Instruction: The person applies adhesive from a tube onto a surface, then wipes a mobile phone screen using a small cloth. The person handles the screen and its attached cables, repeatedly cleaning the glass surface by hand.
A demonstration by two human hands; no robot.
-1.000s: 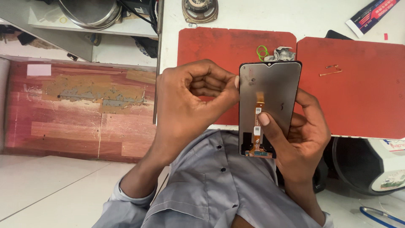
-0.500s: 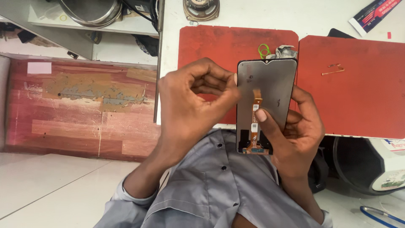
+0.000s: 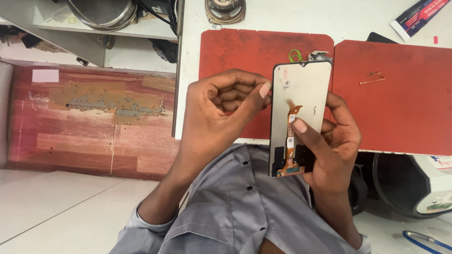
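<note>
The right hand (image 3: 332, 141) grips the phone display panel (image 3: 298, 106) upright above the red mat (image 3: 245, 56) on the desk (image 3: 263, 14), thumb steadying the orange flex cable (image 3: 290, 141). The left hand (image 3: 221, 113), fingers clenched, pinches the panel's edge for support.

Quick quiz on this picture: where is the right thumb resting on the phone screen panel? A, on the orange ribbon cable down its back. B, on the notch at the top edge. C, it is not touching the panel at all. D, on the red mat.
A: the right hand grips the phone screen panel from the side, and its thumb lies across the orange ribbon cable running down the panel's back.
</note>
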